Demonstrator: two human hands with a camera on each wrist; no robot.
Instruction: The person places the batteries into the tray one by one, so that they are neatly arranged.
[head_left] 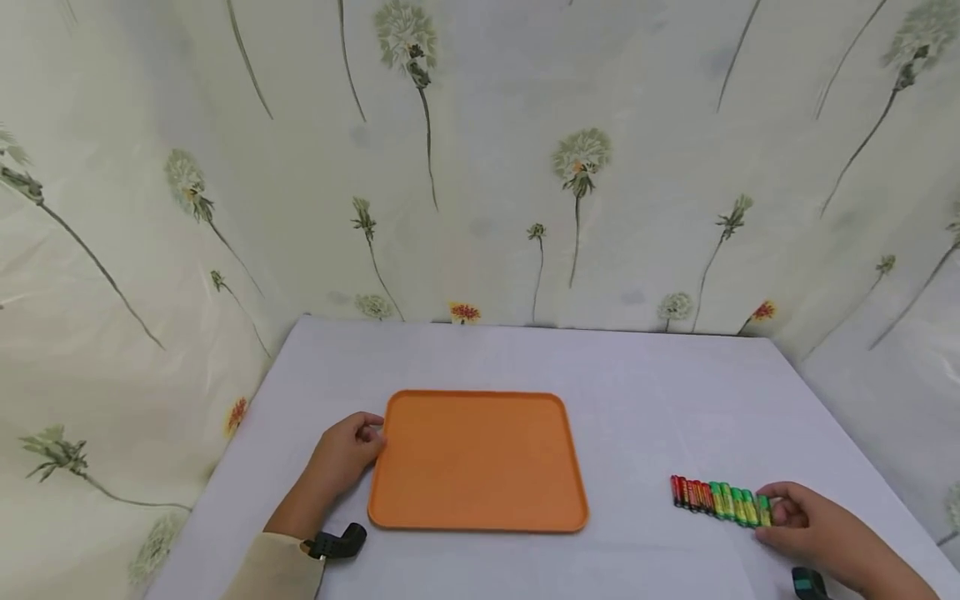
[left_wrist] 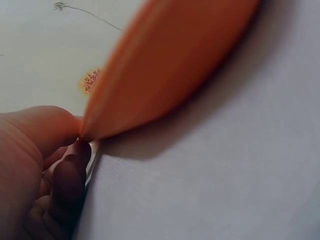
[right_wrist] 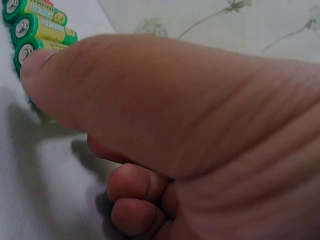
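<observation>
An orange rectangular tray [head_left: 480, 462] lies on the white table. My left hand [head_left: 345, 454] pinches its left rim between thumb and finger; the left wrist view shows the tray's corner [left_wrist: 165, 65] at the fingertips. To the right, several batteries stand side by side in a slanting row, red-and-black ones [head_left: 692, 494] at the left and green-and-yellow ones [head_left: 731, 502] at the right. With thumb and finger, my right hand [head_left: 825, 533] pinches the rightmost green battery [head_left: 764, 510]. In the right wrist view the thumb covers part of that battery's metal end; the other fingers are curled below.
A white cloth covers the table [head_left: 630, 425]. Behind it and at both sides hang pale curtains [head_left: 495, 150] printed with dandelions. A dark wrist device [head_left: 341, 542] is strapped on the left wrist, another [head_left: 808, 582] by the right.
</observation>
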